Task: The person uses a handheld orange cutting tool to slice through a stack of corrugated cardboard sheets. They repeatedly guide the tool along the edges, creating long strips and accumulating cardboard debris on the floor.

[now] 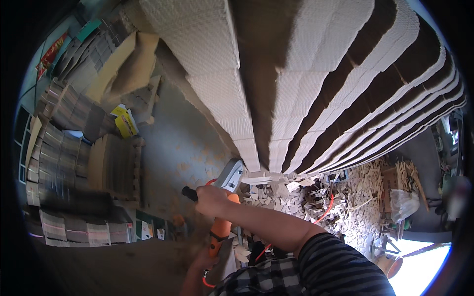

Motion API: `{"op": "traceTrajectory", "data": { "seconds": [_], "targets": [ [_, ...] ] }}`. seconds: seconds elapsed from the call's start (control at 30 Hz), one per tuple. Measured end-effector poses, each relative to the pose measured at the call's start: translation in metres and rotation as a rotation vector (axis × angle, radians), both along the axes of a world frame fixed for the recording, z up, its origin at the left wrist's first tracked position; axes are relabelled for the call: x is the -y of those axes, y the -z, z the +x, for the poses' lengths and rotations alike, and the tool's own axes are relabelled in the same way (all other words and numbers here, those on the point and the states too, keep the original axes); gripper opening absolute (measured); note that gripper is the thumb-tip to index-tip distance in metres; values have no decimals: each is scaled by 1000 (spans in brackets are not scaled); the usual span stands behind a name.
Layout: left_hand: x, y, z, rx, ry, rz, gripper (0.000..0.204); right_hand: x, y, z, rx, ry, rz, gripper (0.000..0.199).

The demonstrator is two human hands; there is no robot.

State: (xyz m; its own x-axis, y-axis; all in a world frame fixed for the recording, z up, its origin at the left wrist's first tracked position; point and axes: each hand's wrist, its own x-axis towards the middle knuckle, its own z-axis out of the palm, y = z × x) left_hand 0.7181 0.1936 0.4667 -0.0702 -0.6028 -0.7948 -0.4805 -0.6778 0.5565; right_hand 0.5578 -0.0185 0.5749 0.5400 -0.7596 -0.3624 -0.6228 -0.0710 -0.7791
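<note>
An orange power tool (220, 230) with a silver-grey flat head is held across the lower middle by both my hands. My right hand (213, 201) is closed around its black-ended side handle, with the right forearm crossing in from the lower right. Lower down, my left hand (201, 260) grips the tool's rear end and is partly in shadow. A red hose (206, 281) runs from that end. The tool's head lies close to the near lower corner of a tall stack of cardboard sheets (247, 123); whether it touches them I cannot tell.
Cardboard scraps (358, 212) cover the floor to the right of the tool. Stacked flat cardboard (111, 167) stands at the left, with a yellow printed box (125, 121) beside it. A clear plastic bag (404, 204) lies at the far right, near a bright opening.
</note>
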Motion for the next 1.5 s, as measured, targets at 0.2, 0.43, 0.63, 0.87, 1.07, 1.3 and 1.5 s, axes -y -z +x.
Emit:
{"op": "traceTrajectory", "data": {
  "seconds": [0.2, 0.43, 0.63, 0.87, 1.07, 1.3, 1.5],
  "targets": [
    [-3, 36, 1, 50, 121, 55, 45, 2, 42, -7, -21, 10, 52, 30],
    [3, 54, -16, 31, 120, 17, 43, 3, 54, -8, -50, -9, 40, 34],
    [0, 43, -38, 233, 198, -234, 47, -7, 69, -7, -47, -67, -81, 34],
    [-34, 66, -52, 5, 25, -242, 47, -45, 47, -25, 108, -105, -65, 23],
    [-26, 13, -79, 147, -14, -354, 30, -36, 12, -33, 69, -410, -88, 43],
    [49, -128, -45, 755, 71, -1247, 48, -30, 14, -28, -16, -672, -265, 36],
    [82, -78, -54, 208, 205, -545, 58, -39, 11, -26, -174, -890, -190, 22]
  ]
}}
